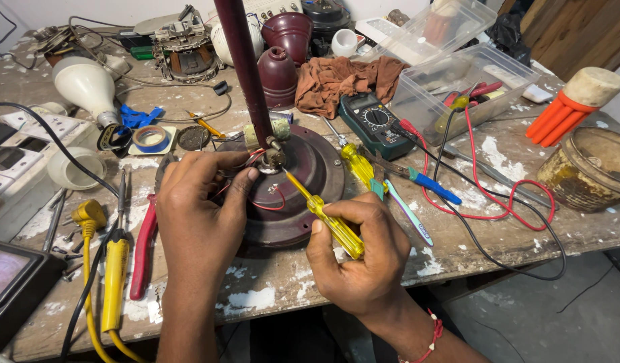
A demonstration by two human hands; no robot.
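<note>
A dark maroon round fan motor housing [317, 168] lies on the workbench, with a maroon rod [246, 74] rising from its centre. My left hand [199, 212] rests on the housing's left side, fingers pinching thin red wires [273, 202] near the rod's base. My right hand [360, 252] grips a yellow-handled screwdriver [330, 222], whose tip points at the hub beside the rod. A red thread bracelet circles my right wrist.
A dark green multimeter [374, 121] with red and black leads lies right of the housing. Other screwdrivers [360, 165], red pliers [143, 249], a yellow-handled tool [115, 275], tape rolls [150, 138], a white bulb [85, 84], clear plastic boxes [471, 81] and a rusty tin [589, 168] crowd the bench.
</note>
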